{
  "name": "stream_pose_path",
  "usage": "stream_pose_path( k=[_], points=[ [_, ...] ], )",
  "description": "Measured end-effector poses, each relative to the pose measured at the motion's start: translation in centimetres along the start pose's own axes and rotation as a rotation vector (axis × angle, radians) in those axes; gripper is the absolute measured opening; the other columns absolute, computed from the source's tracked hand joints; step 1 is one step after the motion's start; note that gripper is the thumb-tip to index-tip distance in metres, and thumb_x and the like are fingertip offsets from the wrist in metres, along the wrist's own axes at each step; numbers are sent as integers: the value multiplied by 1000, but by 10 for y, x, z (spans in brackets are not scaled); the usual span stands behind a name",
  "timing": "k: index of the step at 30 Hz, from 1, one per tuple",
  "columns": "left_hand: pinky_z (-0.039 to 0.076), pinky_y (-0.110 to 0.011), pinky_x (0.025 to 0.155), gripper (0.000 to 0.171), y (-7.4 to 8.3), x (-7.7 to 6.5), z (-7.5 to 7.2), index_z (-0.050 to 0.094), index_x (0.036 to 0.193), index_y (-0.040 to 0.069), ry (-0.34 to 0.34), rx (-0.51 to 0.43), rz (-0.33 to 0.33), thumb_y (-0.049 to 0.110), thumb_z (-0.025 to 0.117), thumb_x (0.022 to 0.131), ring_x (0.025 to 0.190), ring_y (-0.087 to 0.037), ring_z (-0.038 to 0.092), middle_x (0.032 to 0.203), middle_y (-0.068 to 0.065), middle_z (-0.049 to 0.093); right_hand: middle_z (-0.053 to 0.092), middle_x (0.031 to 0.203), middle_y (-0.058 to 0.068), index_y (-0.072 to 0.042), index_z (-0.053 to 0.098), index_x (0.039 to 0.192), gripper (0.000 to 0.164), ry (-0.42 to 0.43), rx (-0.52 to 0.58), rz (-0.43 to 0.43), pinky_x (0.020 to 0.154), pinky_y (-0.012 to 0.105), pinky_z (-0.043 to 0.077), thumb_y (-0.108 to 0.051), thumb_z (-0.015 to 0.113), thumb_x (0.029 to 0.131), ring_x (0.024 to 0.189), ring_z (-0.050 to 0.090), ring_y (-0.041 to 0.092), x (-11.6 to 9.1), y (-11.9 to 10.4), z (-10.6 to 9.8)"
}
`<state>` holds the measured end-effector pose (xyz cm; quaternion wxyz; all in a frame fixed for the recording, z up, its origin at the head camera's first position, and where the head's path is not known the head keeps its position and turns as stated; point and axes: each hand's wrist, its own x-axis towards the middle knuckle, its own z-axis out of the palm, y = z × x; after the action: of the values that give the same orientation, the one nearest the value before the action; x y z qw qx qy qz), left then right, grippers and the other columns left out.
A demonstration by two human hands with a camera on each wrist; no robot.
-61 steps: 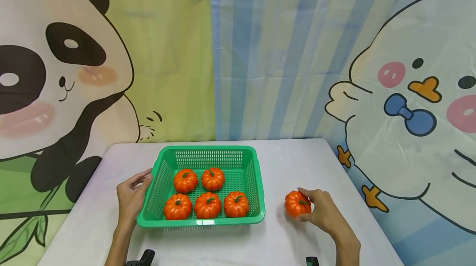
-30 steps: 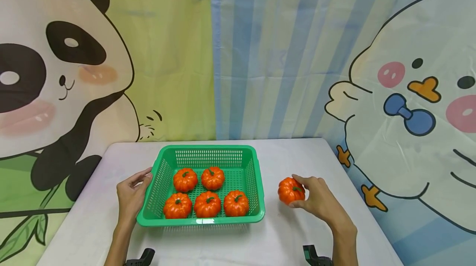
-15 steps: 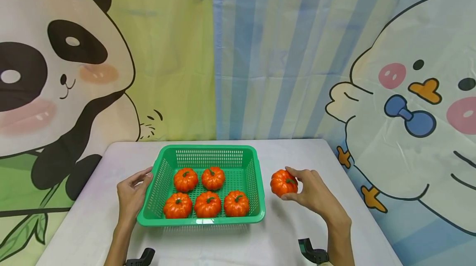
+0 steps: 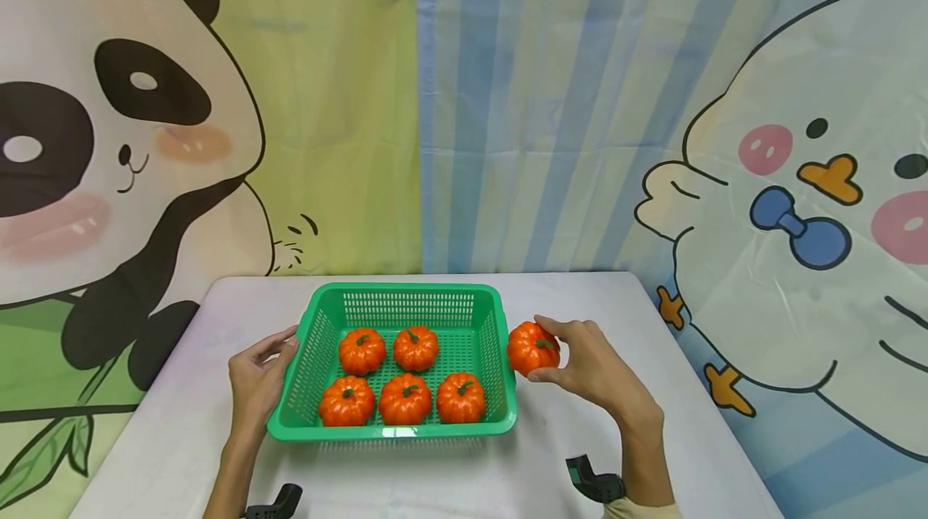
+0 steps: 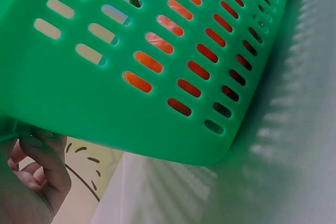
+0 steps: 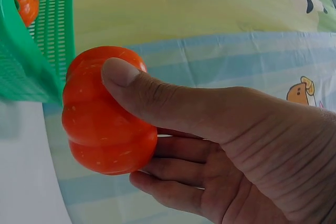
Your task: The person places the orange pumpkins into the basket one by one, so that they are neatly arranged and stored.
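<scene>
In the head view a green plastic basket (image 4: 402,432) stands on the table with several small orange pumpkins (image 4: 403,400) inside. My left hand (image 4: 255,378) holds the basket's left rim; the left wrist view shows curled fingers (image 5: 50,163) at the rim's underside. Between thumb and fingers, my right hand (image 4: 590,362) grips another pumpkin (image 4: 532,348), raised off the table right beside the basket's right rim. In the right wrist view the thumb lies across this glossy, ribbed pumpkin (image 6: 107,124), with the basket (image 6: 31,61) close by at upper left.
The white table (image 4: 449,483) extends around the basket. Behind it hangs a printed curtain (image 4: 500,140) with a panda and a chick. A dark wrist device (image 4: 598,483) sits on the right forearm, and another (image 4: 275,503) on the left.
My right hand has lifted the pumpkin off the table and carried it leftward and farther from me, up to the basket's right rim. The left hand and basket have stayed put.
</scene>
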<state>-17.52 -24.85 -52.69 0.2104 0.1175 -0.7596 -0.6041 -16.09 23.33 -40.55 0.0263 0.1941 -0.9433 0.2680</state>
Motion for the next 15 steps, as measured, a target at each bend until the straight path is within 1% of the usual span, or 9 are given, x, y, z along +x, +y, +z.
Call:
stream_pose_path(
  k=[5, 7, 11, 15],
  points=[
    [60, -14, 65, 30, -1, 1, 0, 78, 130, -2, 9, -7, 7, 15, 74, 105, 67, 5, 74, 85, 20, 72, 80, 129, 5, -5, 69, 147, 78, -8, -17, -6, 99, 46, 62, -26, 101, 79, 110, 71, 20, 7, -8, 3],
    [60, -15, 64, 30, -1, 1, 0, 78, 129, -3, 11, -15, 12, 14, 74, 105, 67, 4, 74, 85, 20, 72, 80, 128, 4, -6, 69, 147, 78, -13, -23, -7, 98, 46, 62, -28, 100, 80, 109, 69, 20, 10, -11, 4],
    [59, -15, 64, 30, -2, 1, 0, 78, 129, -3, 6, -21, 18, 13, 74, 104, 67, 3, 74, 84, 20, 72, 81, 127, 3, -6, 69, 147, 77, -19, -21, -39, 97, 42, 63, -29, 100, 80, 108, 70, 18, 17, -14, 6],
    [60, -16, 63, 30, -1, 1, -1, 78, 130, -3, -7, -22, 21, 14, 74, 105, 66, 2, 75, 85, 16, 73, 81, 127, 3, -6, 69, 147, 78, -22, -14, -73, 94, 36, 63, -29, 100, 80, 106, 71, 14, 23, -17, 7]
  ],
)
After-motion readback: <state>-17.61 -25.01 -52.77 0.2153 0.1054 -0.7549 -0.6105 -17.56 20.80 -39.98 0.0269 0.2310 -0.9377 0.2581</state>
